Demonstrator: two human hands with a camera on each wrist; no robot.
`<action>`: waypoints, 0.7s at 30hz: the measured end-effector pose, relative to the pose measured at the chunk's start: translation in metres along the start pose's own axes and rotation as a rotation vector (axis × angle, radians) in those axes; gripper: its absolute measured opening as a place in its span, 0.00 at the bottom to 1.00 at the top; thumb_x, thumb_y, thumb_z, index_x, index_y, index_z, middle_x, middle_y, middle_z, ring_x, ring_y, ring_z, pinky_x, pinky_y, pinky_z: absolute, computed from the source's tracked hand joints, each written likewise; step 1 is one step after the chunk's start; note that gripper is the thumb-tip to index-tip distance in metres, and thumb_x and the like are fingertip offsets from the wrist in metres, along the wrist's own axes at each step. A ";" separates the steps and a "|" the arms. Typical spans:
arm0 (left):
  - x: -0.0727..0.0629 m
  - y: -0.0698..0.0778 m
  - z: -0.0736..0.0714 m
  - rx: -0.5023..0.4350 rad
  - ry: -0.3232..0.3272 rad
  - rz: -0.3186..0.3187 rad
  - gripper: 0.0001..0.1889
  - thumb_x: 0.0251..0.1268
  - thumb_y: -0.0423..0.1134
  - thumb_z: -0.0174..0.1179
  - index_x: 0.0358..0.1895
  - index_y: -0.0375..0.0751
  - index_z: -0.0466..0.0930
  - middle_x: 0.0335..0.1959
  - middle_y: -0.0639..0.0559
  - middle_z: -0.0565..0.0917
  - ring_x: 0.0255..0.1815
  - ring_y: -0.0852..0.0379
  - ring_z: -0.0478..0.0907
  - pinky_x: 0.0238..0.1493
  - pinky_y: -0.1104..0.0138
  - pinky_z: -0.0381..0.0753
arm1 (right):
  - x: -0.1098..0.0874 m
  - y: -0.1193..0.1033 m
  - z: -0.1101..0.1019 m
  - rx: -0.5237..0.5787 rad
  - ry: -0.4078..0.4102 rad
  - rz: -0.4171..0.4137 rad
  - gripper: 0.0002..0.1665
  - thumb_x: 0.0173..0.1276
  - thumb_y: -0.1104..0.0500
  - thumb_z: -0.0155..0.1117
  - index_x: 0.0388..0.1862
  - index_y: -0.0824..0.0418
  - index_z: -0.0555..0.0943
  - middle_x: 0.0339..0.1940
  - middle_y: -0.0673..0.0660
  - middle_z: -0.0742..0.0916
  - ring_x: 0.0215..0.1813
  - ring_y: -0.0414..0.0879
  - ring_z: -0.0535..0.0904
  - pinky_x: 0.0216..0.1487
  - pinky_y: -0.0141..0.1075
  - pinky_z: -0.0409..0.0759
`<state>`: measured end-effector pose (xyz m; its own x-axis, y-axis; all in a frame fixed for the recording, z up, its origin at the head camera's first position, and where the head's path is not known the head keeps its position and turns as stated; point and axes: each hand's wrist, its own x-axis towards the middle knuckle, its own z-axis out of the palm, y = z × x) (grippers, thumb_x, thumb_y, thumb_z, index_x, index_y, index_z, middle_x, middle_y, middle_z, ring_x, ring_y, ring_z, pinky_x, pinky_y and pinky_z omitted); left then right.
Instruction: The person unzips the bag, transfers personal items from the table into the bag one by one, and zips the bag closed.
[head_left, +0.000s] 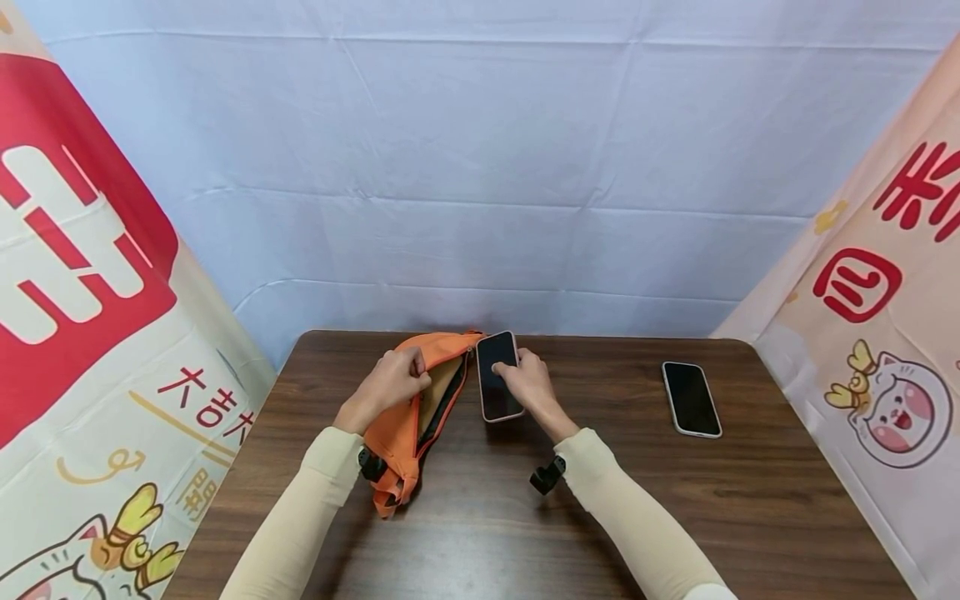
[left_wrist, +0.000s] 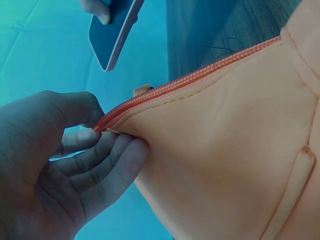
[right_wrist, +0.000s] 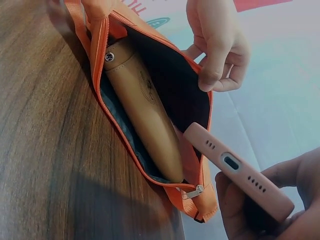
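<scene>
An orange waist bag (head_left: 397, 429) lies on the table, its zipper undone. My left hand (head_left: 392, 383) pinches the zippered edge between thumb and fingers, holding the mouth wide. Inside the bag sits a tan leather-look case (right_wrist: 142, 105) with a metal snap and a stamped mark, beside the dark lining. A phone in a pink case (head_left: 497, 379) is in my right hand (head_left: 531, 385), thumb on its dark screen. Its port end (right_wrist: 240, 172) points toward the bag's opening in the right wrist view, close to the rim near the zipper pull (right_wrist: 192, 192).
A second phone in a pale case (head_left: 692, 400) lies screen up on the right of the brown wooden table (head_left: 600, 508). Behind the table hangs a white cloth (head_left: 480, 167), with printed banners (head_left: 885, 358) at both sides. A strap end of the bag reaches toward the front.
</scene>
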<state>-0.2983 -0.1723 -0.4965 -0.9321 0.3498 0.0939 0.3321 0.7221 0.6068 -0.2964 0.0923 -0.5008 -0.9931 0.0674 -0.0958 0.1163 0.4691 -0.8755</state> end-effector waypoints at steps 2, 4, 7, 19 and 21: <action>0.001 0.000 0.000 0.001 0.001 0.000 0.08 0.76 0.35 0.65 0.37 0.43 0.75 0.26 0.49 0.78 0.21 0.57 0.73 0.29 0.64 0.73 | 0.000 0.000 0.001 -0.001 0.000 -0.002 0.23 0.73 0.54 0.66 0.59 0.69 0.79 0.48 0.69 0.88 0.37 0.53 0.88 0.33 0.41 0.88; 0.001 0.000 0.000 0.001 0.001 -0.002 0.08 0.76 0.35 0.65 0.37 0.43 0.75 0.26 0.49 0.78 0.21 0.57 0.73 0.29 0.64 0.73 | -0.001 -0.001 0.001 -0.004 -0.001 -0.003 0.23 0.73 0.55 0.66 0.59 0.69 0.79 0.49 0.69 0.88 0.38 0.53 0.88 0.33 0.41 0.88; 0.001 0.000 0.001 0.001 0.002 -0.003 0.08 0.76 0.35 0.65 0.37 0.43 0.75 0.26 0.50 0.78 0.21 0.57 0.74 0.29 0.64 0.73 | -0.001 -0.001 0.002 -0.004 -0.002 -0.001 0.24 0.73 0.54 0.66 0.60 0.69 0.79 0.49 0.69 0.88 0.38 0.53 0.88 0.33 0.40 0.88; 0.000 0.002 0.001 0.010 -0.002 -0.013 0.08 0.76 0.35 0.64 0.36 0.44 0.75 0.28 0.50 0.80 0.20 0.58 0.75 0.27 0.65 0.74 | -0.001 0.000 0.004 0.048 -0.044 0.006 0.24 0.75 0.53 0.66 0.62 0.67 0.79 0.47 0.67 0.89 0.35 0.51 0.89 0.32 0.40 0.87; 0.000 0.003 0.001 0.008 -0.002 -0.016 0.08 0.76 0.35 0.64 0.36 0.44 0.75 0.28 0.50 0.81 0.20 0.58 0.76 0.27 0.65 0.74 | -0.001 0.000 0.004 0.049 -0.044 0.010 0.24 0.75 0.53 0.66 0.62 0.67 0.79 0.47 0.67 0.89 0.35 0.51 0.89 0.32 0.40 0.87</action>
<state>-0.2973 -0.1702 -0.4954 -0.9371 0.3390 0.0828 0.3182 0.7325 0.6018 -0.2953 0.0883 -0.5029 -0.9917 0.0323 -0.1246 0.1265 0.4244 -0.8966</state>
